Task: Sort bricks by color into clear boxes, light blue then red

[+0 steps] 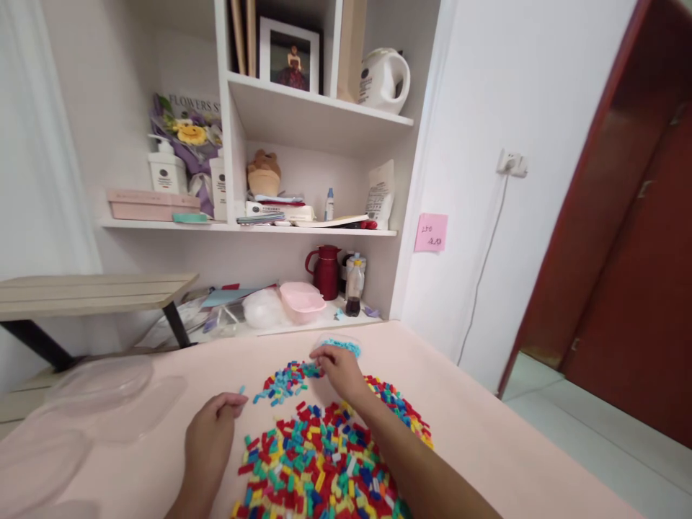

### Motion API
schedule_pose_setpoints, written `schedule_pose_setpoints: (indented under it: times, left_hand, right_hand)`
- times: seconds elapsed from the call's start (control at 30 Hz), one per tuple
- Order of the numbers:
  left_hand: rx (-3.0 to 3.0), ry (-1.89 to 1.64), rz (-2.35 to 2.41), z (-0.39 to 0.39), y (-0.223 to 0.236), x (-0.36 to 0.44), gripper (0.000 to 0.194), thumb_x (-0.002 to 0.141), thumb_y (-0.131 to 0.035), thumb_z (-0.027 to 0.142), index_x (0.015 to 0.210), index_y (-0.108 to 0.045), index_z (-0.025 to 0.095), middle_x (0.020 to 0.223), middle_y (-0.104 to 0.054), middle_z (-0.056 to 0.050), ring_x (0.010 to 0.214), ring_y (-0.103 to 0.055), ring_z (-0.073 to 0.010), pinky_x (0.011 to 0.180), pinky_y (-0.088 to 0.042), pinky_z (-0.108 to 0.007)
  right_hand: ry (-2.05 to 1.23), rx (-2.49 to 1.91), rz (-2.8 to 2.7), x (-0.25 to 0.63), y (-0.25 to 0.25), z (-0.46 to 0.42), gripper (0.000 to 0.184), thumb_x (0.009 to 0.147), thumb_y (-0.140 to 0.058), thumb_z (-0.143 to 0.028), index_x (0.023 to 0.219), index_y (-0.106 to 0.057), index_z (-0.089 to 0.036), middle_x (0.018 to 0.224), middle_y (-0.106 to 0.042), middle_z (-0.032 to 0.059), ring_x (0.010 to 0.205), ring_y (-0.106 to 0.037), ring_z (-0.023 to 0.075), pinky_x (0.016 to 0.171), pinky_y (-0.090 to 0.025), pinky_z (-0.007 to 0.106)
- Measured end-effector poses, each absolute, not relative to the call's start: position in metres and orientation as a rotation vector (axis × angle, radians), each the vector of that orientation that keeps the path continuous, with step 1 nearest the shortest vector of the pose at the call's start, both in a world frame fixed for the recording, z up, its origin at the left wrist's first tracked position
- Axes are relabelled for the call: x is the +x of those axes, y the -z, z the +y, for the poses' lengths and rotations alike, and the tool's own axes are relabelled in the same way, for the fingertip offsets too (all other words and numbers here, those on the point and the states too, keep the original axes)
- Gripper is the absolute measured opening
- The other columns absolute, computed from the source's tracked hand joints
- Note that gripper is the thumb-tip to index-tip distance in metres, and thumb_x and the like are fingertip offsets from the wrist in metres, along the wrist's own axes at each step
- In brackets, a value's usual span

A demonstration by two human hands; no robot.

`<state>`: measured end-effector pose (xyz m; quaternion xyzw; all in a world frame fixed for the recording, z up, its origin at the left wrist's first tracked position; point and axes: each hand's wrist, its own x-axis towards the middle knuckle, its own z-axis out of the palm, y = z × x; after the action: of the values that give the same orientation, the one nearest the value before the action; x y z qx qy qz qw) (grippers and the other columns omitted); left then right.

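My left hand (pixel 212 429) is closed in a pinch at the left of the small colourful blocks, with a light blue block (pixel 242 389) at its fingertips. My right hand (pixel 342 366) reaches to the far side, thumb and fingers drawn together; whatever is between them is too small to make out. Just below its fingertips lies a small pile of mixed blocks (pixel 286 383), many of them light blue. Behind this hand, partly hidden by it, stands a clear container of light blue blocks (pixel 346 347). A large multicoloured heap of blocks (pixel 318 458) spreads in front, partly under my right forearm.
Clear plastic containers (pixel 102 382) lie on the pink table surface (pixel 465 447) at left. Behind are a wooden stand (pixel 97 294), a pink bowl (pixel 303 303), a dark red jug (pixel 326 272) and a bottle (pixel 354 288) below white shelves (pixel 313 231).
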<state>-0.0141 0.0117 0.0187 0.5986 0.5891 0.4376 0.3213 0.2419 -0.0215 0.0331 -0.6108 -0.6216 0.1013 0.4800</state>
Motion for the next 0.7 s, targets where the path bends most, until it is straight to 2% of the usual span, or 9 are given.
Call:
schedule_pose_setpoints:
  times: [0.13, 0.37, 0.57, 0.7]
  left_hand:
    - [1.591, -1.163, 1.525, 0.010, -0.019, -0.013, 0.026, 0.064, -0.045, 0.023, 0.070, -0.070, 0.023, 0.077, -0.076, -0.003, 0.083, -0.069, -0.0257, 0.079, -0.049, -0.035]
    - [1.589, -1.148, 1.538, 0.007, -0.021, -0.011, 0.027, 0.066, -0.043, 0.022, 0.067, -0.070, 0.024, 0.073, -0.075, -0.003, 0.079, -0.069, -0.0246, 0.079, -0.049, -0.034]
    - [1.596, -1.154, 1.530, 0.009, -0.019, -0.012, 0.027, 0.066, -0.044, 0.022, 0.067, -0.071, 0.024, 0.073, -0.075, -0.002, 0.081, -0.070, -0.0247, 0.079, -0.050, -0.034]
    - [1.562, -1.126, 1.562, 0.011, -0.020, -0.011, 0.026, 0.065, -0.046, 0.023, 0.065, -0.071, 0.025, 0.072, -0.075, -0.002, 0.082, -0.070, -0.0255, 0.082, -0.050, -0.035]
  right_hand:
    - [-0.138, -1.562, -1.747, 0.229, -0.017, -0.025, 0.023, 0.084, -0.057, -0.014, 0.091, -0.076, -0.025, 0.092, -0.072, 0.0024, 0.089, -0.065, 0.0181, 0.082, -0.048, 0.028]
    - [-0.074, -1.710, -1.914, 0.221, -0.010, -0.031, 0.024, 0.084, -0.063, -0.023, 0.103, -0.075, -0.033, 0.101, -0.065, 0.0018, 0.089, -0.064, 0.0169, 0.075, -0.045, 0.024]
    - [-0.034, -1.737, -1.910, 0.217, -0.010, -0.030, 0.018, 0.083, -0.064, -0.022, 0.093, -0.076, -0.032, 0.097, -0.064, 0.0015, 0.086, -0.064, 0.0173, 0.071, -0.044, 0.024]
    - [0.100, -1.693, -1.767, 0.231, -0.019, -0.027, 0.016, 0.087, -0.061, -0.025, 0.094, -0.074, -0.030, 0.093, -0.065, 0.0024, 0.081, -0.063, 0.0169, 0.070, -0.044, 0.025]
